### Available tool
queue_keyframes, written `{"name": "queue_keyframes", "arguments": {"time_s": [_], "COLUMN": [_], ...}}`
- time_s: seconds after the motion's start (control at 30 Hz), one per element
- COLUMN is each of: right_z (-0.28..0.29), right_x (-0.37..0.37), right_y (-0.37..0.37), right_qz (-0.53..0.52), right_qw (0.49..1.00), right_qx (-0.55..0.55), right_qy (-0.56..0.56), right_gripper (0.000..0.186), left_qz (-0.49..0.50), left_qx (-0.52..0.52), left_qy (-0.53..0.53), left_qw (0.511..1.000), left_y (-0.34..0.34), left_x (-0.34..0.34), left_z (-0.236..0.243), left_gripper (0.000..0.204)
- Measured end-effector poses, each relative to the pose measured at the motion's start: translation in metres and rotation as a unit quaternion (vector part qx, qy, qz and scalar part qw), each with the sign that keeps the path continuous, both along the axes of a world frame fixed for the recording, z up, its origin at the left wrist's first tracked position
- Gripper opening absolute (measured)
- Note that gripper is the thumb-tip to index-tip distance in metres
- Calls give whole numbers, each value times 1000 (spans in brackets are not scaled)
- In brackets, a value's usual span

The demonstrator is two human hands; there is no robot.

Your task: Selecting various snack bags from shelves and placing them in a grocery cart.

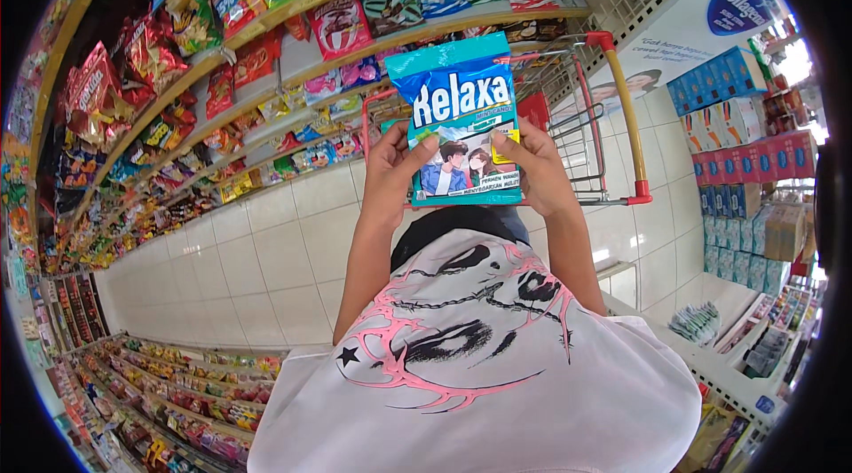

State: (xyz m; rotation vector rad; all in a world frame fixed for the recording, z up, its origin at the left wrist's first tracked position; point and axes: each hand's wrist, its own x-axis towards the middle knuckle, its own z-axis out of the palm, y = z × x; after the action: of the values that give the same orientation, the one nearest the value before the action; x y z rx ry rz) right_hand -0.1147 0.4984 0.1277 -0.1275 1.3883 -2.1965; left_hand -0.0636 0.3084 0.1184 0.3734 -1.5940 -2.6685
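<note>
A blue and teal bag of mint candy (457, 131) is held upright in front of me, its printed face with two cartoon figures turned toward me. My left hand (397, 162) grips its left edge, thumb across the front. On the opposite edge my right hand (539, 167) holds it the same way, its thumb over a yellow patch. The fingers behind the bag are hidden. Just beyond the bag stands a shopping cart (602, 118) with red corners and a yellow handle, partly covered by the bag.
Shelves of bagged sweets (342, 25) curve along the far side and left. More low racks (177, 375) run at the lower left. Stacked boxes (754, 162) and a white shelf unit (710, 295) stand on the right. Pale tiled floor (275, 242) lies between.
</note>
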Motion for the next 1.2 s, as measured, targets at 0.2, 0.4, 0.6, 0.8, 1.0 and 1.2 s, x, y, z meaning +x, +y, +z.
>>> {"name": "queue_keyframes", "arguments": {"time_s": [0.2, 0.4, 0.6, 0.8, 1.0, 1.2], "right_z": [3, 5, -1, 3, 2, 1], "right_x": [14, 22, 27, 29, 28, 29], "right_y": [-8, -15, -18, -13, -10, -11], "right_qz": [15, 45, 68, 103, 128, 134], "right_qw": [1000, 999, 995, 989, 983, 983], "right_qx": [2, 2, 57, 84, 101, 94], "right_qy": [-1, 4, 46, 68, 86, 84], "right_gripper": [26, 24, 24, 26, 26, 26], "left_qz": [23, 103, 179, 163, 168, 190], "left_qx": [-42, -75, -113, -120, -170, -191], "left_qy": [36, 15, 29, 46, 54, 14], "left_qw": [998, 992, 977, 978, 969, 963], "left_y": [-7, -20, -32, -35, -34, -31], "left_x": [21, 30, 25, 28, 27, 27], "left_z": [2, 5, 2, 2, -3, 6], "left_gripper": [29, 25, 23, 20, 22, 25]}}
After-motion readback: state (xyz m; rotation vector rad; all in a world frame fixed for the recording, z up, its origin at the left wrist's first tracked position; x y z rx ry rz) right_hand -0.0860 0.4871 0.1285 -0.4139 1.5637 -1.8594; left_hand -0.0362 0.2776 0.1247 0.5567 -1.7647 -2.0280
